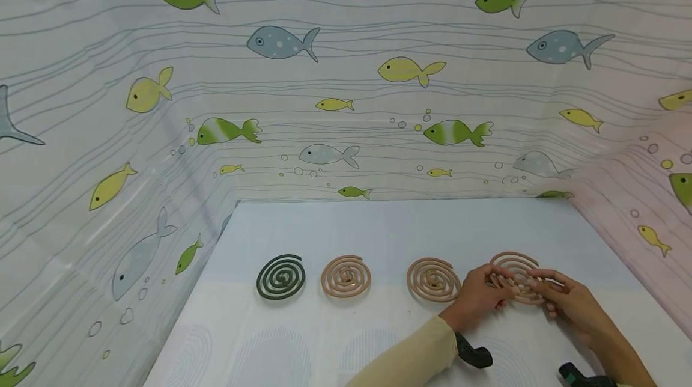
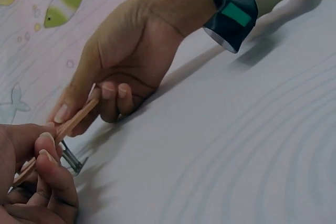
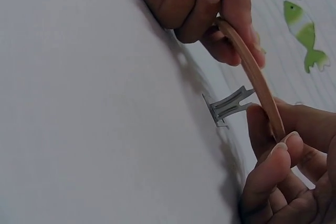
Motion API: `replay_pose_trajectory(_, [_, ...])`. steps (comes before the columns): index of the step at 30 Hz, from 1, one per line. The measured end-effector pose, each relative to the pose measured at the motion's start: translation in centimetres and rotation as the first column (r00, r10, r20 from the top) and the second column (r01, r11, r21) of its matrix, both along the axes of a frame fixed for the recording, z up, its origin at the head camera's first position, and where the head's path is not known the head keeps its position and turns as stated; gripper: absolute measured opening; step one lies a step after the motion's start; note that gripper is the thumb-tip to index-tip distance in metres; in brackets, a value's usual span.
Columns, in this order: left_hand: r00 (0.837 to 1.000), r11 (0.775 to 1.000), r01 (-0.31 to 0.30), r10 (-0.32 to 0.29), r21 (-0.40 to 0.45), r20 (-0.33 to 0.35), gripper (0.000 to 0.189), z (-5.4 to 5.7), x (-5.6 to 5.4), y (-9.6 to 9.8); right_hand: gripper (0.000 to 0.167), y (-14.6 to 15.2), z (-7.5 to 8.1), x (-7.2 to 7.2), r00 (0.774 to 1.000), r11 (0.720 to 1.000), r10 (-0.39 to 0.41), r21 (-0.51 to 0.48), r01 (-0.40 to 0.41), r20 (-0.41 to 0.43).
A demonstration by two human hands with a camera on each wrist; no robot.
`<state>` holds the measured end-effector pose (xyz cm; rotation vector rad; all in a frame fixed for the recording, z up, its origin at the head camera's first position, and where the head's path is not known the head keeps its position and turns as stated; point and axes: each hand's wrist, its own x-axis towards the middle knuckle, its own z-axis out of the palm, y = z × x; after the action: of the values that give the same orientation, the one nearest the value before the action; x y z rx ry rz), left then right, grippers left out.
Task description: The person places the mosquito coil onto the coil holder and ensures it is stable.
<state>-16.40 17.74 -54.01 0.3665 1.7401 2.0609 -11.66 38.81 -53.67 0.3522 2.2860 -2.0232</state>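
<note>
A brown mosquito coil (image 1: 512,253) is held between both hands at the right of the table in the head view. My left hand (image 1: 476,295) pinches its left edge, while my right hand (image 1: 578,309) pinches the opposite side. Seen edge-on in the right wrist view, the coil (image 3: 258,81) is just above a small metal stand (image 3: 228,106) on the tabletop. The stand's forked tip is close to the coil's underside; whether they touch I cannot tell. In the left wrist view the coil (image 2: 79,116) is partly hidden by fingers.
Left of the hands lie two more brown coils (image 1: 432,279) (image 1: 346,276) and a dark green coil (image 1: 280,277), in a row on the white table (image 1: 378,231). Fish-patterned sheeting (image 1: 346,86) rises behind the table and along its sides.
</note>
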Motion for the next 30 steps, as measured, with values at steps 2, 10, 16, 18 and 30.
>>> replay_pose_trajectory(2, [1.0, 1.0, 0.006, -0.006, 0.006, 0.003, 0.029, -0.01, 0.02, -0.05, 0.019, 0.08, -0.04, 0.02, 1.0, 1.0, 0.009, -0.008, -0.009, 0.001])
replay_pose_trajectory(10, [1.0, 1.0, 0.005, -0.005, 0.022, 0.0, 0.031, -0.17, -0.02, 0.11, 0.02, 0.12, 0.02, -0.04, 1.0, 0.999, 0.008, -0.032, -0.009, -0.023])
replay_pose_trajectory(16, [1.0, 1.0, -0.025, 0.024, -0.008, -0.008, 0.034, -0.28, -0.02, 0.37, 0.019, -0.12, 0.06, -0.06, 1.0, 1.0, 0.011, -0.011, -0.011, -0.022])
replay_pose_trajectory(18, [0.999, 0.999, -0.049, 0.049, -0.014, -0.01, 0.034, -0.3, 0.04, 0.52, 0.019, -0.21, 0.09, -0.1, 1.0, 1.0, 0.009, -0.01, -0.009, -0.027])
replay_pose_trajectory(30, [0.993, 0.993, -0.118, 0.118, -0.014, -0.03, 0.022, -0.39, 0.4, 0.54, 0.021, -0.48, -0.05, -0.37, 0.999, 0.999, 0.034, -0.004, -0.034, -0.042])
